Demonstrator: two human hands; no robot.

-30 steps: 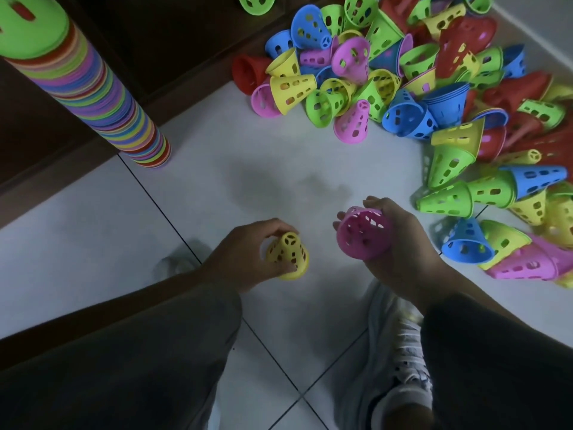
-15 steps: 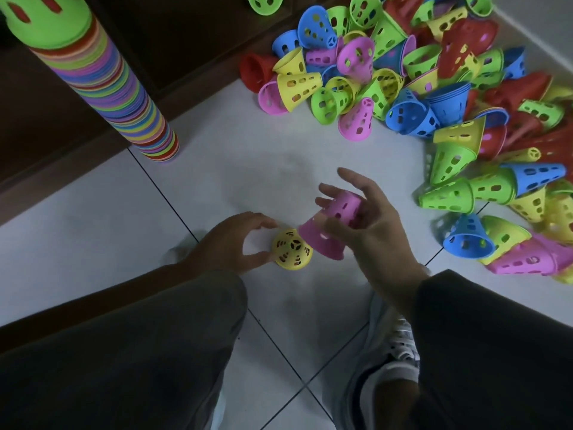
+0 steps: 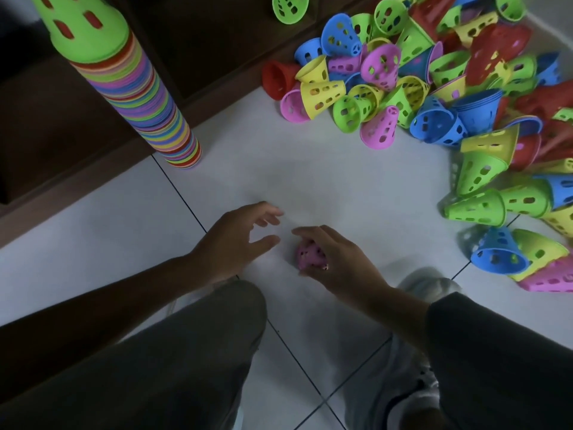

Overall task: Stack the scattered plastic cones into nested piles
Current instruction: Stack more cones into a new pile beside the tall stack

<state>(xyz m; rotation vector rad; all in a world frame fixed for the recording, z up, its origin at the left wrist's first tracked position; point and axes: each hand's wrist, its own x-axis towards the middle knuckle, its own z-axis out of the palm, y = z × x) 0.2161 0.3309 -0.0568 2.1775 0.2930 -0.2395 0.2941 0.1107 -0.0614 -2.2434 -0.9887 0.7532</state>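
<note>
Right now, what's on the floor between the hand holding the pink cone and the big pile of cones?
Nothing: in the head view, only bare white tile floor lies between the right hand and the pile of cones.

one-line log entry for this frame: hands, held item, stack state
left hand: open, empty | right hand: grips pink cone at floor | tall stack: upright, green on top | loose pile: unsorted

A tall nested stack of plastic cones (image 3: pixel 145 97) stands on the tiled floor (image 3: pixel 325 181) at the far left, against the wooden cabinet base (image 3: pixel 77 169). A loose heap of scattered perforated plastic cones (image 3: pixel 434 88) fills the far right corner and runs down the right edge. Between them, nearer the person, the left hand (image 3: pixel 235 240) hovers just left of the right hand (image 3: pixel 338 259), whose fingers (image 3: pixel 313 235) cover a small perforated plastic cone (image 3: pixel 307 254). A shoe (image 3: pixel 424 287) sits right of that hand.
</note>
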